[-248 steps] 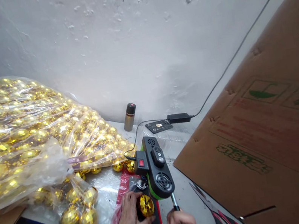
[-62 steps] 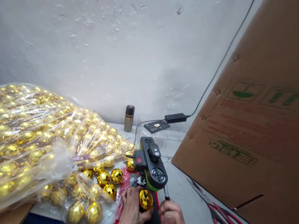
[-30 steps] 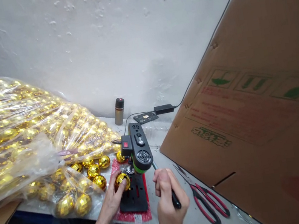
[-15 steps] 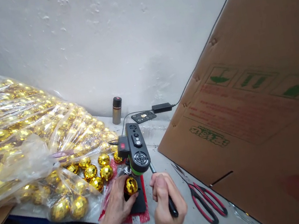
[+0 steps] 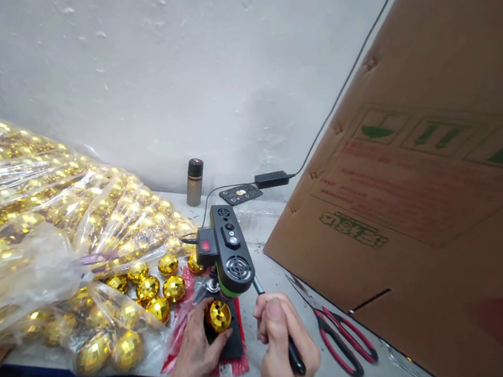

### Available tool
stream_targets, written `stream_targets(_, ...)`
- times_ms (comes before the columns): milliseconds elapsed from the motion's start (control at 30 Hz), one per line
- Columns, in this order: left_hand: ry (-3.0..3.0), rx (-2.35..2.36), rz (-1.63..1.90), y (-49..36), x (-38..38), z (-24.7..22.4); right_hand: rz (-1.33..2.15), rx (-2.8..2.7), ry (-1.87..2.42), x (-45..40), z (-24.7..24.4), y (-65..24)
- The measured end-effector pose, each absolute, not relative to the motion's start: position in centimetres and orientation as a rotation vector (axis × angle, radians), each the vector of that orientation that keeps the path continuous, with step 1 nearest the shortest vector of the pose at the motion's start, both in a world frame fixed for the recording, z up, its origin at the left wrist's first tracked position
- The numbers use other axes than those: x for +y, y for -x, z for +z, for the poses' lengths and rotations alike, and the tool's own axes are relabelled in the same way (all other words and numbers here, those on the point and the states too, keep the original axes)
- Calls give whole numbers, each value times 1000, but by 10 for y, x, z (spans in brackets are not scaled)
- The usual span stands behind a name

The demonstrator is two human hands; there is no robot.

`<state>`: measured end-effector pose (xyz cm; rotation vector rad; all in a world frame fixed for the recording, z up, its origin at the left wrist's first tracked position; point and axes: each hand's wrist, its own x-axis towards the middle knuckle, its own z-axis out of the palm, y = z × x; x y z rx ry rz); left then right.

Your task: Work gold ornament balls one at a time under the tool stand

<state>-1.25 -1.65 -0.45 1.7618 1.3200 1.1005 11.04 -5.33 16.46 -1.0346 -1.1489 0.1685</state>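
Observation:
Thumb and fingers of my left hand [image 5: 197, 347] curl around a shiny gold mirrored ball [image 5: 220, 316] that has a small dark hole facing me. The ball is under the head of a small black drill press [image 5: 232, 246] with a green ring. The drill's tip is hidden from view. My right hand [image 5: 284, 344] is wrapped around the black-ended lever [image 5: 295, 358] on the press's right side. Beneath the black base [image 5: 232, 346] lies red plastic wrap [image 5: 245, 364].
Loose gold balls [image 5: 147, 287] lie left of the press, beside a big clear bag [image 5: 32, 206] of more. Red-handled scissors [image 5: 347, 340] rest on the right, by a large cardboard box [image 5: 406, 188]. Behind stand a bottle [image 5: 195, 183], a phone-like slab [image 5: 240, 195] and a power adapter [image 5: 272, 179].
The view has shifted slightly. The hole in the gold ball now faces me more, lower on its surface. Both hands keep nearly the same places, left on the ball, right on the lever.

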Motion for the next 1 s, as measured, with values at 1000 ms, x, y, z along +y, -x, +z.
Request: stream_targets(1000, -1919, 1338, 1045, 19, -7, 5, 40, -1197, 1011, -56, 98, -112)
